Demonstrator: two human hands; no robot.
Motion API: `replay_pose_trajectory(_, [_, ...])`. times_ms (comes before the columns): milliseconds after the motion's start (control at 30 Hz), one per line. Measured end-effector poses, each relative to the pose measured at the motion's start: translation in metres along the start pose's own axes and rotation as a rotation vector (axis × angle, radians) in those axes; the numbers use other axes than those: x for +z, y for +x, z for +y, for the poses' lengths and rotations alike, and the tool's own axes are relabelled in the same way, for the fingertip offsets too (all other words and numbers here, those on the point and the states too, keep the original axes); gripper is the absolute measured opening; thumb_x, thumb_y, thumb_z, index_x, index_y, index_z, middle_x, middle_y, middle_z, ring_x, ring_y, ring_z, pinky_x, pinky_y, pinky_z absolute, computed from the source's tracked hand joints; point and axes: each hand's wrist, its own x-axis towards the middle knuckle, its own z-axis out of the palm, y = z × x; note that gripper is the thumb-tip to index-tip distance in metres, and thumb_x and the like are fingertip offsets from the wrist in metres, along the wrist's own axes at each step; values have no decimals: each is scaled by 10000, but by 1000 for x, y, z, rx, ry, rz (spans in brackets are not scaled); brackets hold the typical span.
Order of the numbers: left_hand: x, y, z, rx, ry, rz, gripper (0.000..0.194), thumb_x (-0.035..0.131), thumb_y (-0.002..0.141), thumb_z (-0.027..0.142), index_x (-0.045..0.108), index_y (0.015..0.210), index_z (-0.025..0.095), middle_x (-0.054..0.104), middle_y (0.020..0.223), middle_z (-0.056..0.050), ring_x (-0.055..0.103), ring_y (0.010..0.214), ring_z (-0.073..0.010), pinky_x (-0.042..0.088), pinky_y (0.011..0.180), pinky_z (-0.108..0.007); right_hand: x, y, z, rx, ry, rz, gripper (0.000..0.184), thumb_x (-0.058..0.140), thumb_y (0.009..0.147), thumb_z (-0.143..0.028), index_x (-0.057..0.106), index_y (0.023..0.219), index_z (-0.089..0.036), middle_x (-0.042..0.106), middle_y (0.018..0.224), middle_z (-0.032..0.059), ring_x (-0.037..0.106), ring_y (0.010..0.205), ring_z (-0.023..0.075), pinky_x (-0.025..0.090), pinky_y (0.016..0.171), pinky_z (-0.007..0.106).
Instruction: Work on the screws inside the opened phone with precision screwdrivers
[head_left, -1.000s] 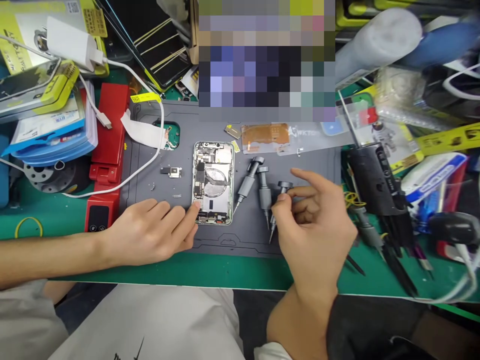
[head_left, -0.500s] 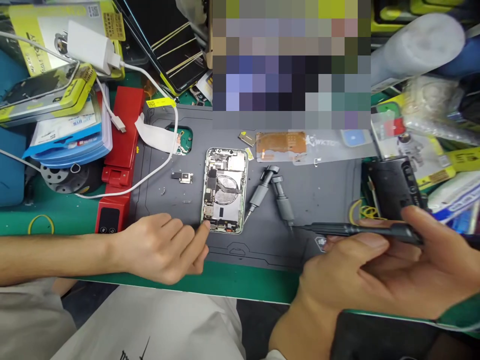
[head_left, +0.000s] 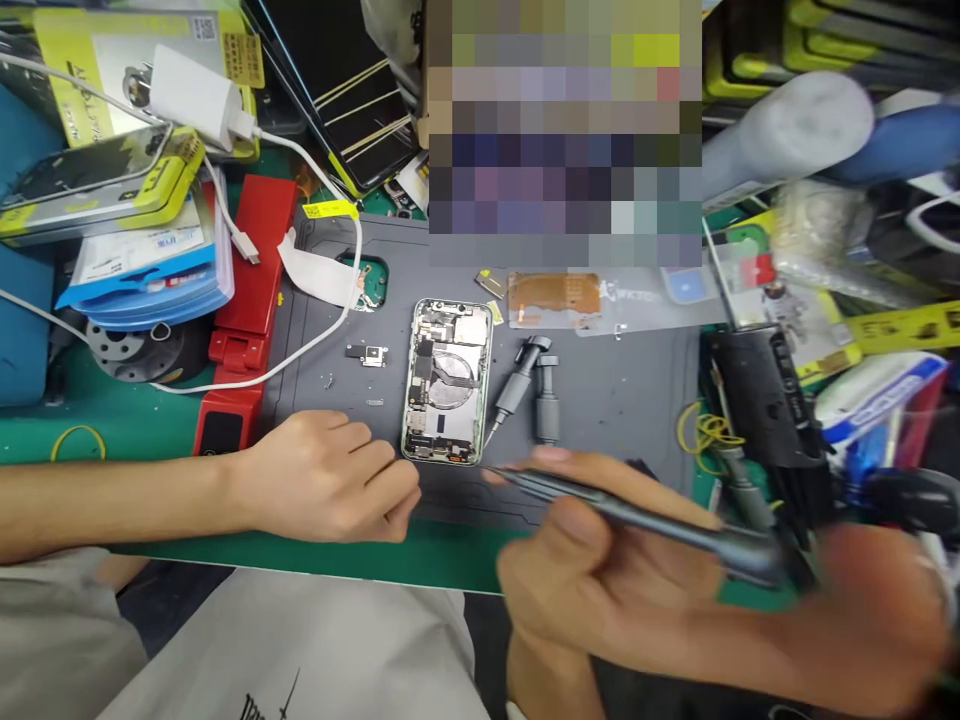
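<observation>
One opened phone (head_left: 448, 382) lies flat on the gray mat (head_left: 630, 385), its inside facing up: a slim rectangle with rounded corners, packed with metal plates, dark boards and one round silvery disc crossed by a dark ribbon.

The left hand (head_left: 330, 478) is curled into a loose fist just beside the phone's lower left corner, with nothing visible in it. The right hand (head_left: 637, 590), partly blurred, is below and right of the phone, fingers closed around one slim, dark, pen-shaped tool (head_left: 637, 515). The tool's pointed tip is near the phone's lower right corner; whether they touch is unclear.

Two gray ridged screwdrivers (head_left: 517, 385) lie right of the phone, one slanted with its tip close to the phone's edge, the other roughly parallel to that edge, its lower end hidden by the right hand. Left of the phone are one small metal-and-black module (head_left: 367, 355) and two tiny metal bits (head_left: 375, 402). Above and right of it sits one thin, orange-brown film piece (head_left: 555, 298), glossy and flat.

Bare mat separates the phone's left edge from the module, and a wider smooth stretch opens right of the screwdrivers. One white cable (head_left: 300, 352) curves farther left of the phone.
</observation>
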Motion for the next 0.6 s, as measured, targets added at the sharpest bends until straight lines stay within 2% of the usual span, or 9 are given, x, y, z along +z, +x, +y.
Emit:
replay_pose_trajectory(33, [0,0,0,-1,0,4,321,566,924,177,477,617,212,419,534,55,381,481,-127,315,444,-305,8,4,-8,-129,27,148,658,692,998,-337,409,1590,-286,695,987,66,715,717,205,644,607,361])
replay_pose_trajectory(67, [1,0,0,0,-6,7,326,562,927,180,473,615,213,421,532,54,381,479,-129,313,445,-307,16,9,-13,-260,89,195,712,725,981,-298,396,1610,-249,706,950,55,715,695,186,650,602,339])
replay_pose_trajectory(133, [2,-1,0,8,-27,3,326,559,932,188,477,618,213,432,532,52,389,480,-132,319,449,-310,29,22,-17,-365,161,184,647,699,998,-215,440,1590,-195,714,899,40,712,667,146,655,602,292])
replay_pose_trajectory(233, [2,-2,1,11,-49,-7,312,565,928,191,492,626,212,456,537,49,408,480,-136,330,451,-315,40,31,-14,-364,231,163,636,672,1003,-155,443,1595,-204,710,977,61,761,782,165,695,676,323])
replay_pose_trajectory(400, [3,-3,0,3,-56,-10,302,569,924,185,497,632,211,473,542,49,424,480,-136,330,454,-318,41,24,-11,-382,264,143,667,668,986,-97,443,1604,-211,703,1041,67,777,883,170,707,777,323])
replay_pose_trajectory(600, [4,-4,-1,10,-68,-9,303,558,942,181,488,649,207,489,551,45,428,489,-131,324,485,-319,41,22,-15,-331,272,82,649,656,974,-61,459,1571,-223,733,1053,75,787,903,184,703,764,315])
